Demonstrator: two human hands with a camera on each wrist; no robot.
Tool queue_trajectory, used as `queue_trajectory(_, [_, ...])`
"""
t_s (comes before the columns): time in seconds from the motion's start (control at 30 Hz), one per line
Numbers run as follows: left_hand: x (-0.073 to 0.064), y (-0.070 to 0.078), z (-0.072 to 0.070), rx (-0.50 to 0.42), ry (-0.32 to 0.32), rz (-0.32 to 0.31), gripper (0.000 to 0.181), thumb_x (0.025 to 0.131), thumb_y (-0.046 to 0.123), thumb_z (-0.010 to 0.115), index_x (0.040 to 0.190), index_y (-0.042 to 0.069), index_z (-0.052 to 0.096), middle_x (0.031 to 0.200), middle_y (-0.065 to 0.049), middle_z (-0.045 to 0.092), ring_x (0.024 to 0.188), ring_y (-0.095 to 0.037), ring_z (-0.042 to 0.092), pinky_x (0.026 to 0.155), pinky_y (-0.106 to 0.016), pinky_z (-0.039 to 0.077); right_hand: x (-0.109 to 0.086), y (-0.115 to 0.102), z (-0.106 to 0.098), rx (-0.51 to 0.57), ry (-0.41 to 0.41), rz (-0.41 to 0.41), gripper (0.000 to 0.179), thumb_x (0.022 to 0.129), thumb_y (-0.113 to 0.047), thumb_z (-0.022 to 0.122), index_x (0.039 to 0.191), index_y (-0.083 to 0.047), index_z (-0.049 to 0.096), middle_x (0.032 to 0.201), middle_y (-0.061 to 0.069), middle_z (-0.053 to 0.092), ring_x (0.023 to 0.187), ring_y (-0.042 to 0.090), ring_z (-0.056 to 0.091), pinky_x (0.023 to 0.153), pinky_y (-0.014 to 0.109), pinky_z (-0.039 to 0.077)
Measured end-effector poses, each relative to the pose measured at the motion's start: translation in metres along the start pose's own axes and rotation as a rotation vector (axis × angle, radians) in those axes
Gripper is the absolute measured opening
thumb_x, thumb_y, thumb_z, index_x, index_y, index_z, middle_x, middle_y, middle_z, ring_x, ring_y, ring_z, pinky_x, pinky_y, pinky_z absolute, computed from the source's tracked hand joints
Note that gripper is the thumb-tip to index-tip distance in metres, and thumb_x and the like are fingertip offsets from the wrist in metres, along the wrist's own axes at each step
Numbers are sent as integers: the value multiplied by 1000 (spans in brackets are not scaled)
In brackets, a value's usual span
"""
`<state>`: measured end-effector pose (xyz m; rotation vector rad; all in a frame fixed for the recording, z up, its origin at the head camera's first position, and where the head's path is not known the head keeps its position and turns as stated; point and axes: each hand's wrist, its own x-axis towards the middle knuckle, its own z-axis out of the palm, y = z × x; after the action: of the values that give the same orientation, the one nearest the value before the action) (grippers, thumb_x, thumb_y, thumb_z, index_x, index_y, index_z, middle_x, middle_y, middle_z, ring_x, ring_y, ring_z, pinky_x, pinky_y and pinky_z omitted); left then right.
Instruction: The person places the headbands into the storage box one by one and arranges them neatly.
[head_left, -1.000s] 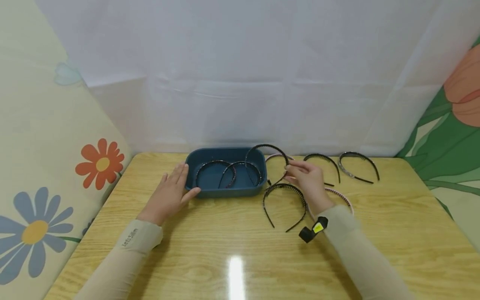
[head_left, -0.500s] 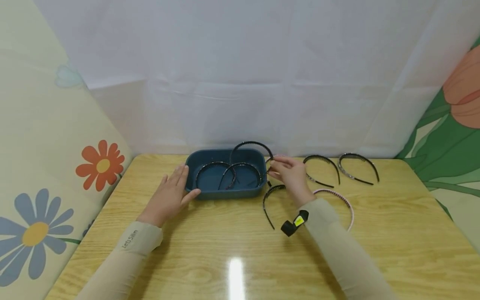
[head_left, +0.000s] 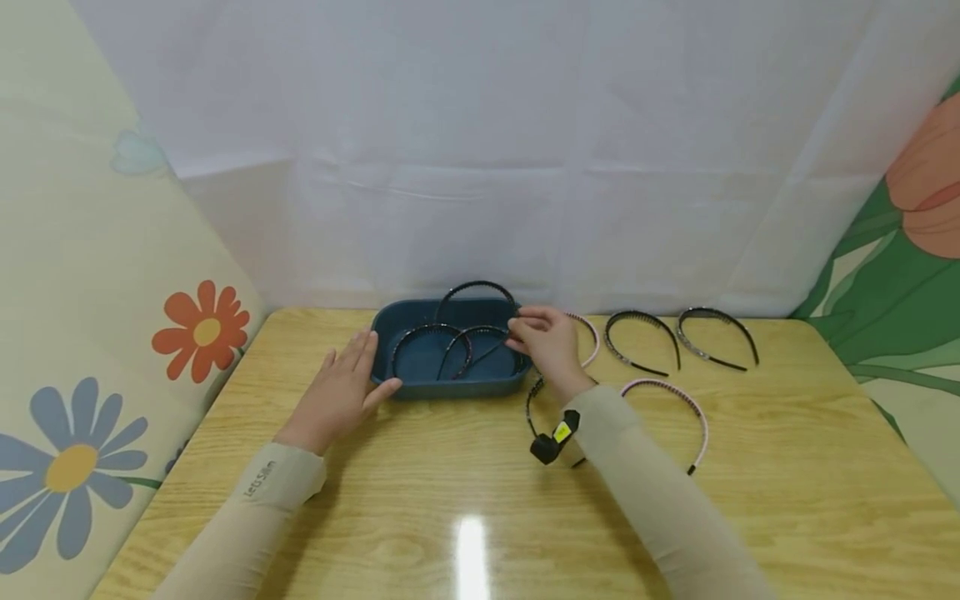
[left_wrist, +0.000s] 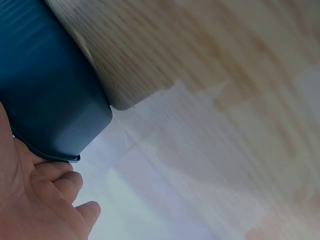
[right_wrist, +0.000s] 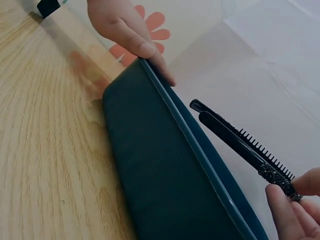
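My right hand (head_left: 551, 346) pinches a black toothed headband (head_left: 476, 284) by one side and holds it over the right part of a dark blue bin (head_left: 450, 388). In the right wrist view, dark glittery stones cover the headband (right_wrist: 275, 175) near my fingertips. My left hand (head_left: 333, 392) rests on the bin's left end, fingers extended along the rim and thumb at the front corner. Inside the bin lie two dark headbands, one on the left (head_left: 420, 328) and one overlapping it on the right (head_left: 487, 328). The left wrist view shows the bin's outer wall (left_wrist: 65, 105) beside my palm.
On the wooden table (head_left: 390, 500), right of the bin, lie a pink headband (head_left: 595, 337), two black ones (head_left: 641, 315) (head_left: 716, 311) and another pink one (head_left: 702, 417). My right wrist partly covers a black headband (head_left: 530, 412). A white cloth (head_left: 450, 167) hangs behind.
My right hand has moved left with the black headband, from beside the bin's right end to over its inside. My left hand has stayed on the bin.
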<state>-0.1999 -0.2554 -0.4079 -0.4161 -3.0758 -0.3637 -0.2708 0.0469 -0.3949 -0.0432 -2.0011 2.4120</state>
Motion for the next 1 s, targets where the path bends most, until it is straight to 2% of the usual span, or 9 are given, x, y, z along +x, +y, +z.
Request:
queue_trajectory(0.1, [0, 0, 0, 5, -1, -2, 94, 104, 59, 42, 159, -8, 8, 166, -27, 8, 154, -42, 8, 121, -65, 8, 0, 2, 7, -5, -14, -2, 29, 93, 6, 67, 122, 12, 61, 101, 17, 68, 102, 44, 68, 75, 30, 62])
queue_trajectory(0.23, [0, -1, 2, 8, 1, -2, 93, 104, 59, 42, 159, -8, 8, 166, -27, 9, 154, -42, 8, 121, -64, 8, 0, 6, 16, -26, -39, -7, 28, 93, 7, 68, 120, 12, 61, 100, 16, 67, 97, 40, 69, 75, 31, 62])
queue_trajectory(0.43, [1, -1, 3, 4, 1, 4, 93, 104, 60, 42, 159, -8, 9, 167, -27, 8, 154, -42, 8, 121, -64, 8, -1, 12, 30, -69, -49, -41, 23, 90, 10, 69, 112, 11, 62, 93, 15, 66, 76, 22, 70, 70, 31, 63])
queue_trajectory(0.6, [1, -1, 1, 7, -3, 5, 93, 104, 60, 41, 159, -9, 8, 166, -27, 7, 154, -43, 8, 120, -65, 9, -1, 13, 38, -139, -55, -86, 22, 89, 11, 70, 109, 12, 63, 90, 16, 66, 70, 13, 66, 67, 31, 63])
queue_trajectory(0.7, [1, 0, 1, 6, -7, 8, 94, 104, 60, 40, 159, -9, 8, 166, -27, 7, 153, -43, 8, 120, -65, 9, -1, 15, 40, -228, -64, -130, 21, 89, 9, 71, 109, 10, 64, 92, 18, 67, 72, 16, 68, 66, 31, 63])
queue_trajectory(0.83, [2, 0, 1, 2, -10, 10, 93, 104, 59, 41, 159, -9, 8, 166, -27, 7, 153, -44, 8, 120, -65, 8, -2, 18, 40, -325, -85, -184, 20, 90, 7, 71, 109, 8, 65, 94, 20, 68, 79, 27, 72, 67, 31, 62])
queue_trajectory(1.0, [3, -1, 2, 7, -7, 11, 94, 104, 60, 41, 159, -9, 8, 166, -28, 8, 153, -44, 8, 120, -65, 9, -4, 19, 40, -383, -123, -194, 21, 92, 5, 70, 112, 9, 65, 96, 20, 67, 85, 32, 72, 67, 29, 62])
